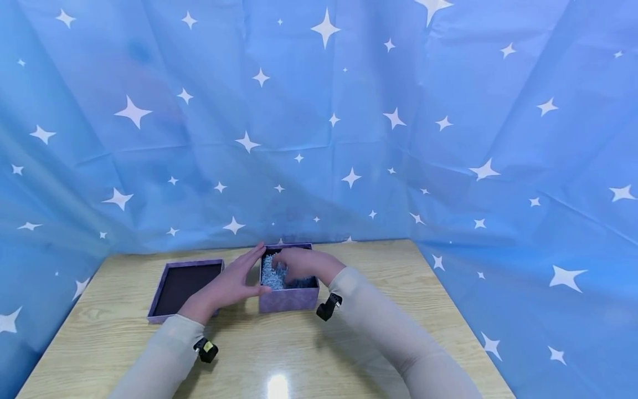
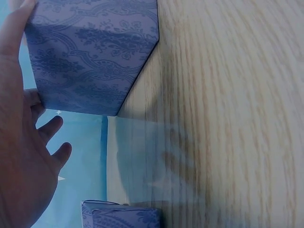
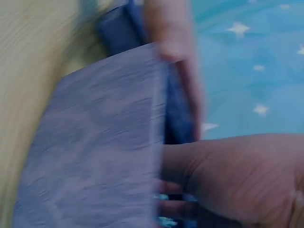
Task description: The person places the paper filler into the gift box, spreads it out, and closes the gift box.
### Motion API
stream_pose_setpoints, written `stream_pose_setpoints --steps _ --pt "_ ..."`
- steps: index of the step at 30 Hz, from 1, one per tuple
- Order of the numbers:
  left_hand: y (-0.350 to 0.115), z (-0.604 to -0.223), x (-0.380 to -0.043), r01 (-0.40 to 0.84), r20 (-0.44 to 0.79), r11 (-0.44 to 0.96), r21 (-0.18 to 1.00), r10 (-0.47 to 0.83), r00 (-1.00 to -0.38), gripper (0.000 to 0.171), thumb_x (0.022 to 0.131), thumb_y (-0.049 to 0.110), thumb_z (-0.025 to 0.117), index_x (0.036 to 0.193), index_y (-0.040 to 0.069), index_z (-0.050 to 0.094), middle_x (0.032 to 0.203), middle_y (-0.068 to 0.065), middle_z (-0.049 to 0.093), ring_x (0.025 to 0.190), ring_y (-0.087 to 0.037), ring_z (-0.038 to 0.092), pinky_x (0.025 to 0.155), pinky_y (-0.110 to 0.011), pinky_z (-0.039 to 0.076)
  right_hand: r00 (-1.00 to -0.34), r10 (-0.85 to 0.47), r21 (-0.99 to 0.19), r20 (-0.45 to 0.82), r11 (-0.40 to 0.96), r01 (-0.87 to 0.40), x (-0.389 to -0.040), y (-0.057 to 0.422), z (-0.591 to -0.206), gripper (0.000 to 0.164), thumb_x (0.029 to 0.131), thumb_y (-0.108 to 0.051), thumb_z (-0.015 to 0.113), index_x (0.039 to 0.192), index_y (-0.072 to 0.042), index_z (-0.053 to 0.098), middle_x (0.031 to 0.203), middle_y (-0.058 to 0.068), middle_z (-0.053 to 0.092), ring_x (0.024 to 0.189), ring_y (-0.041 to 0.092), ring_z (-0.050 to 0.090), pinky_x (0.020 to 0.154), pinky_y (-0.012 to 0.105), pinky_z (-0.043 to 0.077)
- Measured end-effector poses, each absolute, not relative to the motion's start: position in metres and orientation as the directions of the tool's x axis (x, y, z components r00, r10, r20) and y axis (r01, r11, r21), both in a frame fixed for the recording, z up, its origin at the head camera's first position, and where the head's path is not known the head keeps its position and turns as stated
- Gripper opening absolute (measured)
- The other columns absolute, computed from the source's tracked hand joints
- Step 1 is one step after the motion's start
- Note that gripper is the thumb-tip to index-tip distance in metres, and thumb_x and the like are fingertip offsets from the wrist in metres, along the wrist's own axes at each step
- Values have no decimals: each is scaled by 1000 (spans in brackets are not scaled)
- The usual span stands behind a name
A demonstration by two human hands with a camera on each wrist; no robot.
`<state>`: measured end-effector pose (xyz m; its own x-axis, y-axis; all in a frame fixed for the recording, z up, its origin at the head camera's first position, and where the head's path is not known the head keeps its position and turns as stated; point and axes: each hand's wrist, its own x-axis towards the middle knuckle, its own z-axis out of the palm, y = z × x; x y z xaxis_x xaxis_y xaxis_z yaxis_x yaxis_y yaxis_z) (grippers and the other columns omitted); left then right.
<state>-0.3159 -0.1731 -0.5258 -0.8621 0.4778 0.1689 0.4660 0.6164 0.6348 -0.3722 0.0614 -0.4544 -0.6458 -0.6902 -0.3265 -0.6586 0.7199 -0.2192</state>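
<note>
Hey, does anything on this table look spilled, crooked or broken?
Nothing stands out. The blue shreds sit inside the purple box, and none show on the table. The shallow lid lies beside the box, open side up, and no damage shows; the right wrist view is blurred.

Left hand (image 1: 229, 285): thumb and fingers spread apart, fingers extending forward. Right hand (image 1: 304, 263): bare, fingers point downward, tips hidden. Left forearm (image 1: 158, 352) and right forearm (image 1: 386, 324): pale-sleeved, both reach forward and angle inward.
</note>
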Motion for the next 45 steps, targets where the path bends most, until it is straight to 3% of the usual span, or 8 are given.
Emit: stream_pose_setpoints --steps 6,11,17,22,30,36,40,45 --pt "-175 -523 -314 452 169 611 649 464 -869 108 98 55 82 180 24 18 186 0 11 167 -43 19 125 -77 25 -713 -656 -159 -247 753 -638 -363 53 -456 62 105 -41 80 159 -19 61 164 7 56 150 27 54 118 41 50" --pt "-173 -522 -315 470 175 614 634 478 -861 107 99 55 81 180 22 19 185 4 9 168 -42 18 127 -75 24 -747 -600 41 -285 771 -635 -361 52 -478 58 112 -26 70 167 -27 53 173 3 45 158 29 44 126 43 42" --pt "-176 -522 -316 467 175 619 631 473 -863 108 99 56 81 180 24 17 186 -1 10 167 -43 18 126 -76 23 -750 -581 45 -317 780 -624 -364 47 -484 57 119 -13 52 172 -28 44 180 2 34 165 31 32 131 48 34" --pt "-178 -521 -317 469 182 616 633 470 -863 110 98 61 80 180 25 17 186 0 9 168 -43 17 126 -76 23 -714 -627 25 -312 746 -666 -371 49 -479 57 117 -19 60 172 -25 45 177 5 39 162 30 38 129 45 37" --pt "-178 -524 -319 465 178 599 651 476 -862 110 98 61 79 180 27 15 186 -4 11 168 -43 17 125 -77 27 -663 -717 -200 -217 697 -688 -380 59 -454 63 97 -36 89 153 -20 65 158 1 60 146 21 57 115 39 52" --pt "-177 -525 -318 474 194 589 654 475 -858 109 98 59 81 180 20 20 186 -3 12 167 -42 18 126 -75 26 -563 -797 -350 -219 603 -717 -385 50 -473 11 105 -19 80 110 -16 71 103 -5 67 89 8 62 79 24 53" --pt "-173 -527 -318 486 194 591 644 488 -851 109 98 59 81 179 16 21 186 1 10 168 -41 18 127 -74 24 -530 -798 -434 -287 602 -670 -383 45 -495 20 110 -10 70 92 -17 64 82 -7 59 71 6 51 68 23 43" --pt "-172 -527 -315 476 185 596 647 483 -856 108 99 54 83 179 19 20 185 4 9 168 -40 17 127 -74 24 -528 -786 -470 -323 617 -631 -378 44 -500 18 113 -12 66 96 -16 66 84 -7 60 73 6 52 69 24 44"
